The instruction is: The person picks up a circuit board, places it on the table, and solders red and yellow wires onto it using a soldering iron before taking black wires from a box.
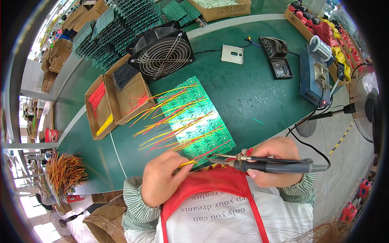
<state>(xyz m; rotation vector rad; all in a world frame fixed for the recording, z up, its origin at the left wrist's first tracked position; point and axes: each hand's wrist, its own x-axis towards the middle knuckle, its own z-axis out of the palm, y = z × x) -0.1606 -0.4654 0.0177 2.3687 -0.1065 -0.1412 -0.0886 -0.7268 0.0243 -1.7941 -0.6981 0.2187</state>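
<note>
head view. we list: left hand (pixel 163 177), fingers pinched on a yellow wire (pixel 187 163) at the near edge of the green circuit board panel (pixel 196 117). right hand (pixel 278 160), clenched around a soldering iron (pixel 263 164), tip pointing left toward the wire end. the panel lies on the green table (pixel 251 89), red and yellow wires fanning off its left side. also noted: cardboard boxes of wires (pixel 109 105) just left of the panel, a black fan (pixel 162 52) behind it, a blue soldering station (pixel 314 75) at right.
</note>
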